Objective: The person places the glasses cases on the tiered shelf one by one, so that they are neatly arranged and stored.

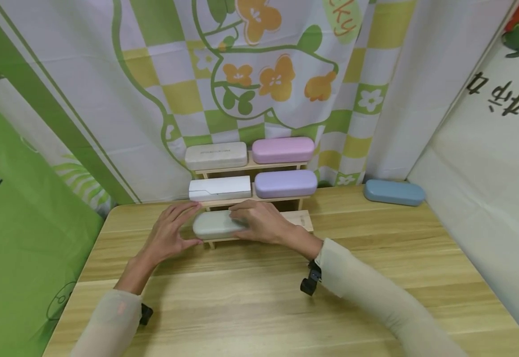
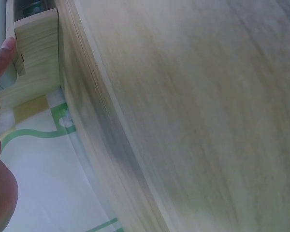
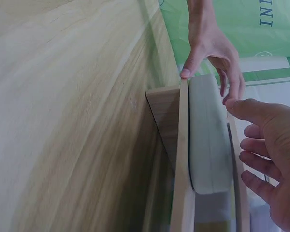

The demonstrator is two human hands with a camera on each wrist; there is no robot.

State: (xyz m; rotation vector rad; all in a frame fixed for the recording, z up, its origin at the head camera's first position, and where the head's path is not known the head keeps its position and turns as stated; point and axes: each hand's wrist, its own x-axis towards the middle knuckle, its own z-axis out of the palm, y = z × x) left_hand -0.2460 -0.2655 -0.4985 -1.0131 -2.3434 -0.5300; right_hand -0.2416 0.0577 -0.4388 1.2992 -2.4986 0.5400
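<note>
A pale grey-green glasses case (image 1: pixel 215 224) lies on the left part of the lowest step of a small wooden tiered stand (image 1: pixel 301 218). My left hand (image 1: pixel 172 230) is spread around the case's left end, its thumb at the step's front edge; in the left wrist view only part of this hand (image 2: pixel 1 179) shows. Over the right part of the case is my right hand (image 1: pixel 261 221). The right wrist view shows that right hand (image 3: pixel 275 154) with loosely bent, parted fingers just above the case (image 3: pixel 210 135), not wrapped around it.
On the middle step sit a white case (image 1: pixel 220 188) and a lavender case (image 1: pixel 285 184). The top step bears a light grey case (image 1: pixel 216 155) and a pink case (image 1: pixel 283 150). A blue case (image 1: pixel 394 192) lies at the back right of the wooden table (image 1: pixel 241 307), before a patterned curtain (image 1: pixel 277 89).
</note>
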